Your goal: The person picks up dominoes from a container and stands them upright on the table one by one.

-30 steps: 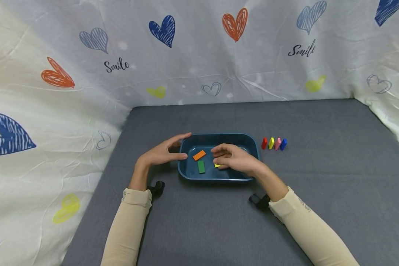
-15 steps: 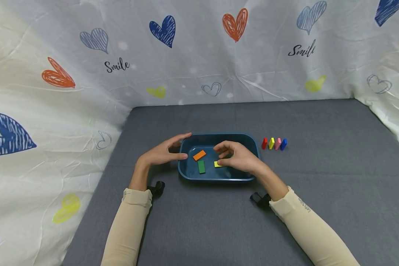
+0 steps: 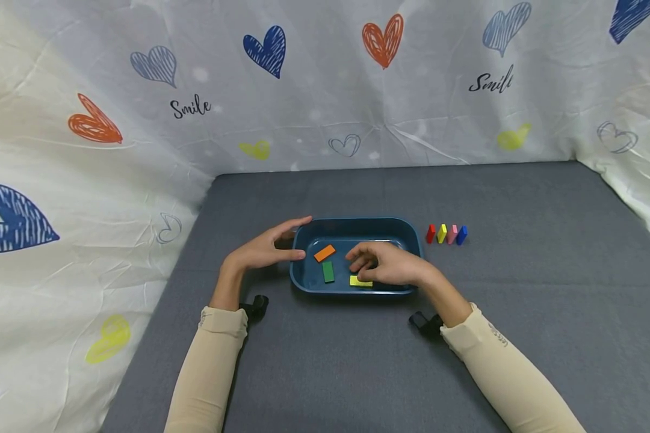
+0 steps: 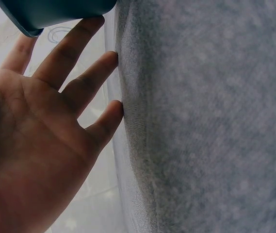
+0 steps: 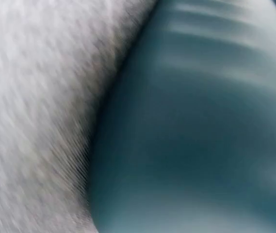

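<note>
A dark blue rectangular tray point(image 3: 357, 293) sits on the table, with my left hand point(image 3: 265, 245) at its left end. That hand's thumb and forefinger reach the rim, and in the left wrist view its fingers point(image 4: 62, 56) are nearly straight and spread, one tip against the tray's outside. Inside the tray lie an orange domino block point(image 3: 324, 253), a green domino block point(image 3: 328, 272) and, by the near wall, a yellow domino block point(image 3: 360, 281). My right hand point(image 3: 387, 263) hovers over the tray, fingers loosely bent, thumb tip overlapping the yellow block's upper edge.
To the tray's right stands a short row of upright domino blocks: red point(image 3: 430, 233), yellow point(image 3: 442, 233), pink point(image 3: 452, 234) and blue point(image 3: 462, 235). A grey cloth point(image 3: 325, 361) covers the table. Behind and at left hangs a white curtain point(image 3: 314, 108) with printed hearts.
The yellow domino block in the tray has shifted toward the near wall and shows more fully. My right hand has lifted a little, then lowered. My left hand stays put.
</note>
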A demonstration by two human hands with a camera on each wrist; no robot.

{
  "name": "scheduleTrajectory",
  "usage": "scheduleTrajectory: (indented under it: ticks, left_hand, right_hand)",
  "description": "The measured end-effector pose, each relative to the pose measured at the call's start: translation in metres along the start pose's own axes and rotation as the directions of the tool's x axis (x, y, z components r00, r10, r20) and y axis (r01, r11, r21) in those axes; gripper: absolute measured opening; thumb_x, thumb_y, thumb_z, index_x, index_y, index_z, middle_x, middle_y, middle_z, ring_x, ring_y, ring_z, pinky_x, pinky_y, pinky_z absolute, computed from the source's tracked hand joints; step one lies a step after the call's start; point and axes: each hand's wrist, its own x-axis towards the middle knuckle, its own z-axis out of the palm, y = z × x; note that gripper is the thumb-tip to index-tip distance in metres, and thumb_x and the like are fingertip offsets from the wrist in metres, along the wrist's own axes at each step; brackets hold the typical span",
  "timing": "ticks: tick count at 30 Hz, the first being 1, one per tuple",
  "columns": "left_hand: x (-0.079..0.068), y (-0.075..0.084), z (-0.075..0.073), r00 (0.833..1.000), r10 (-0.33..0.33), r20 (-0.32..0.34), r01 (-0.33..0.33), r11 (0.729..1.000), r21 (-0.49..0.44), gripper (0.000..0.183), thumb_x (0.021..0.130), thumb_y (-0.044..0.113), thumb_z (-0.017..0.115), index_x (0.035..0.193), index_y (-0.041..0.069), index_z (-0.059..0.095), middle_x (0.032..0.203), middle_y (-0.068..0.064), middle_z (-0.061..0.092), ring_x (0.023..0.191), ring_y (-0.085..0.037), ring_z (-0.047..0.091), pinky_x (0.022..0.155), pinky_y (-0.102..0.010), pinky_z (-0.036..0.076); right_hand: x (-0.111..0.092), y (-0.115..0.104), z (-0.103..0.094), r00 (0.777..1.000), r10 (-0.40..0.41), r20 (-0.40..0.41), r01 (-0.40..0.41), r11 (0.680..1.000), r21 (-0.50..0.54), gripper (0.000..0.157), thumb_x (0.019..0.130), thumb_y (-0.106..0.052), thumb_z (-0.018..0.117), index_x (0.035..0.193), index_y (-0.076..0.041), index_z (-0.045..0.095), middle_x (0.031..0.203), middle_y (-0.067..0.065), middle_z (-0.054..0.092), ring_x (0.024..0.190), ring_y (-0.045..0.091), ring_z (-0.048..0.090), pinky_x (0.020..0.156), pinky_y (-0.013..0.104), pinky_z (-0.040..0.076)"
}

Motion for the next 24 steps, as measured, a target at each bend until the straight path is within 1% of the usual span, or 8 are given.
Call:
scheduleTrajectory:
  ticks: [5,8,12,17,20,24]
  left_hand:
    - [-0.001,-0.001,0.0,1.0,0.0,0.0,0.0,1.0,0.004,0.078,0.097,0.03,0.072,0.16,0.04,0.028,0.169,0.005,0.021,0.153,-0.038,0.029,0.117,-0.068,0.03]
    - [-0.001,-0.001,0.0,1.0,-0.001,0.0,0.001,1.0,0.002,0.077,0.097,0.031,0.072,0.16,0.04,0.028,0.169,0.005,0.022,0.153,-0.038,0.029,0.117,-0.068,0.03]
    - [-0.001,-0.002,0.0,1.0,0.003,0.0,-0.003,1.0,0.005,0.078,0.097,0.031,0.072,0.161,0.038,0.028,0.169,0.004,0.022,0.153,-0.038,0.029,0.117,-0.068,0.031]
    - [-0.001,-0.002,0.0,1.0,0.006,0.0,-0.006,1.0,0.005,0.078,0.096,0.031,0.072,0.16,0.039,0.028,0.169,0.005,0.022,0.153,-0.038,0.029,0.117,-0.068,0.031]
    - [-0.001,-0.002,0.0,1.0,0.008,0.001,-0.008,1.0,0.005,0.078,0.096,0.03,0.072,0.161,0.038,0.028,0.169,0.005,0.022,0.153,-0.038,0.029,0.117,-0.069,0.03]
    - [0.0,-0.002,0.0,1.0,0.015,0.001,-0.015,1.0,0.006,0.079,0.096,0.03,0.072,0.162,0.034,0.028,0.169,0.004,0.021,0.153,-0.039,0.029,0.117,-0.069,0.029]
  right_hand:
    - [-0.005,-0.003,-0.006,0.993,-0.003,0.117,0.003,1.0,0.001,0.039,0.104,-0.008,0.056,0.14,0.004,0.052,0.12,0.015,0.074,0.111,0.024,0.07,0.096,0.036,0.056]
    - [-0.005,-0.003,-0.007,0.986,-0.019,0.166,0.017,1.0,0.009,0.037,0.105,-0.008,0.054,0.14,0.006,0.052,0.119,0.013,0.075,0.11,0.021,0.07,0.096,0.035,0.056]
    - [-0.006,-0.002,-0.009,0.977,-0.032,0.212,0.033,0.999,-0.002,0.037,0.105,-0.006,0.051,0.14,0.006,0.052,0.118,0.01,0.076,0.108,0.017,0.07,0.095,0.034,0.056]
    - [-0.008,-0.001,-0.012,0.964,-0.039,0.264,0.043,0.999,-0.009,0.039,0.106,-0.008,0.051,0.143,0.003,0.05,0.121,0.006,0.075,0.11,0.014,0.068,0.093,0.031,0.053]
    - [-0.008,-0.001,-0.014,0.959,-0.048,0.28,0.045,0.999,0.017,0.041,0.106,-0.009,0.052,0.145,0.002,0.049,0.124,0.007,0.074,0.113,0.015,0.067,0.095,0.031,0.053]
    - [-0.008,-0.001,-0.015,0.953,-0.069,0.294,0.048,0.996,0.077,0.043,0.106,-0.009,0.052,0.147,0.004,0.047,0.127,0.01,0.072,0.118,0.018,0.066,0.102,0.034,0.053]
